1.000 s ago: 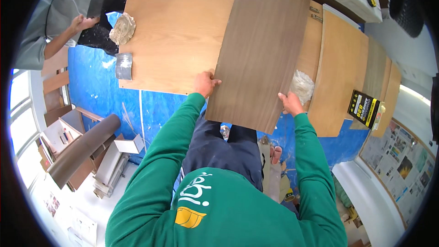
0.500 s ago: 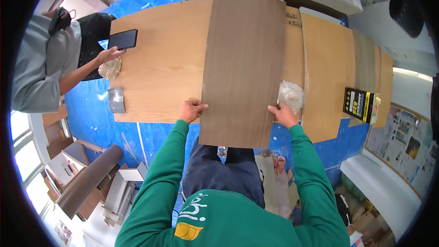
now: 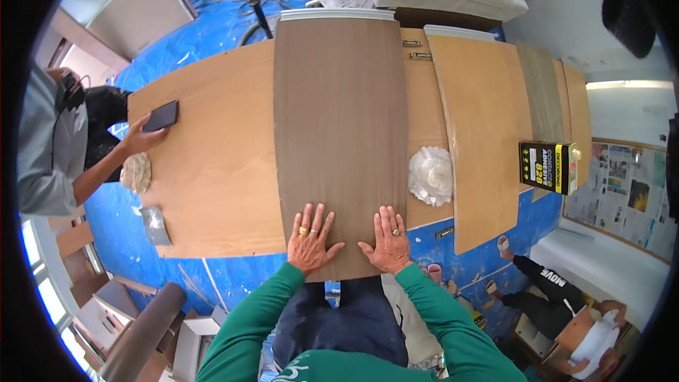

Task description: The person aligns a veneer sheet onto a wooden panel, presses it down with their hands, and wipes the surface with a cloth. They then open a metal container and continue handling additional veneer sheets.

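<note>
Now | left hand [image 3: 309, 239], right hand [image 3: 386, 240] flat on dark veneer sheet [image 3: 339, 127]

Dark veneer sheet [image 3: 339, 134] flat across board.

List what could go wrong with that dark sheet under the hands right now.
1. Both hands, left and right, press only the near end of the dark veneer sheet; the far end may skew.
2. The sheet's near edge overhangs the light wood panel and could crack.
3. The white crumpled wad sits nearby and might snag.
</note>
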A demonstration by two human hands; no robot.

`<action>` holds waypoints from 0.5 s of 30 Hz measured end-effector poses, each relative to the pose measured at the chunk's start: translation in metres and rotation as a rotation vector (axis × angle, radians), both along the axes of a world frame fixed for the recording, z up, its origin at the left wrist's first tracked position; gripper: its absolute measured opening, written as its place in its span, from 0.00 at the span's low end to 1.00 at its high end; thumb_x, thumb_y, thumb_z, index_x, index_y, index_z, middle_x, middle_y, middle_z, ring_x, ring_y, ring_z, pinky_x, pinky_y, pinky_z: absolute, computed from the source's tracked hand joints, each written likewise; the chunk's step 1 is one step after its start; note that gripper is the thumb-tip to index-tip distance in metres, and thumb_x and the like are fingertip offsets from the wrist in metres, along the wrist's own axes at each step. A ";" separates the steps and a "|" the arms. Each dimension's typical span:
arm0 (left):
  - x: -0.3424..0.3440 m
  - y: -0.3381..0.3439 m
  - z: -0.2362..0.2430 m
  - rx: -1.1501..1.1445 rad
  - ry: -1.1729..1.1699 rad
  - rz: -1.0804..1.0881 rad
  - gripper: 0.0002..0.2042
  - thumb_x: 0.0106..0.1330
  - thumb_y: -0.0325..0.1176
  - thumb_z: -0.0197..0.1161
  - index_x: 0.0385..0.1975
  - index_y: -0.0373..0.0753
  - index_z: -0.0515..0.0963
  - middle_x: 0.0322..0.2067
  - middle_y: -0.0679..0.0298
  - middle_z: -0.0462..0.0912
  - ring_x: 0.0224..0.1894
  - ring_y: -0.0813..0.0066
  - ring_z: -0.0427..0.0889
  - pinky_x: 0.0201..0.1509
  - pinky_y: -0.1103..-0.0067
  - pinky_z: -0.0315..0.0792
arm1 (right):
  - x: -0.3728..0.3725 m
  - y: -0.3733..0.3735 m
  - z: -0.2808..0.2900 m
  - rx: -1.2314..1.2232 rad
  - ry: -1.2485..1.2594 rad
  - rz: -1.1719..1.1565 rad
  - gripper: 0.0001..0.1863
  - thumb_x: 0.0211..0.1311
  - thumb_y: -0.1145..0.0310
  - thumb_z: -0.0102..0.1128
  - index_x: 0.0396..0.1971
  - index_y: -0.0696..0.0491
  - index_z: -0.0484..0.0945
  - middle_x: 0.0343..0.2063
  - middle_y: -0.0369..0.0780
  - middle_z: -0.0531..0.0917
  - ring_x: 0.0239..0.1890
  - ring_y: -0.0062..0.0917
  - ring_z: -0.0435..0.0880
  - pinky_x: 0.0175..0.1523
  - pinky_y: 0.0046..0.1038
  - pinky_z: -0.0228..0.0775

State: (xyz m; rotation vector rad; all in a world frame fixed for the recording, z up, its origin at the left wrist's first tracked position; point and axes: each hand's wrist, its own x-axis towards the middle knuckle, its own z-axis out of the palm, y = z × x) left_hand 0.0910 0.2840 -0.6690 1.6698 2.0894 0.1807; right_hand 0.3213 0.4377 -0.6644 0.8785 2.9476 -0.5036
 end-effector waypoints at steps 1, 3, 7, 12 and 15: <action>-0.009 0.010 0.000 0.017 0.025 0.023 0.46 0.74 0.70 0.58 0.84 0.46 0.62 0.87 0.49 0.48 0.88 0.40 0.42 0.88 0.47 0.44 | -0.005 0.002 0.004 -0.013 -0.001 -0.014 0.51 0.71 0.38 0.65 0.74 0.70 0.67 0.79 0.62 0.63 0.84 0.57 0.59 0.85 0.58 0.50; -0.034 0.042 -0.002 0.046 0.074 0.073 0.46 0.73 0.71 0.60 0.84 0.48 0.63 0.87 0.49 0.46 0.88 0.39 0.41 0.88 0.46 0.44 | -0.028 0.027 0.003 0.006 -0.036 -0.045 0.54 0.71 0.35 0.63 0.76 0.70 0.65 0.81 0.61 0.60 0.85 0.56 0.55 0.86 0.55 0.46; -0.096 0.122 -0.004 0.153 0.145 0.142 0.46 0.75 0.69 0.58 0.86 0.46 0.58 0.87 0.45 0.42 0.88 0.37 0.35 0.89 0.46 0.39 | -0.094 0.099 0.007 0.017 -0.009 -0.122 0.55 0.73 0.34 0.61 0.79 0.69 0.61 0.84 0.58 0.54 0.87 0.52 0.49 0.88 0.52 0.43; -0.153 0.204 -0.006 0.136 0.151 0.218 0.50 0.76 0.67 0.57 0.86 0.35 0.53 0.86 0.36 0.39 0.88 0.37 0.34 0.89 0.48 0.37 | -0.162 0.178 0.005 0.045 -0.006 -0.165 0.57 0.73 0.33 0.60 0.80 0.70 0.58 0.84 0.59 0.52 0.87 0.53 0.46 0.89 0.51 0.41; -0.183 0.250 -0.003 0.132 0.221 0.264 0.51 0.76 0.68 0.57 0.85 0.32 0.52 0.85 0.36 0.40 0.88 0.38 0.36 0.90 0.51 0.38 | -0.201 0.221 -0.001 0.101 0.037 -0.197 0.57 0.73 0.33 0.59 0.80 0.71 0.57 0.83 0.61 0.52 0.87 0.53 0.46 0.89 0.52 0.40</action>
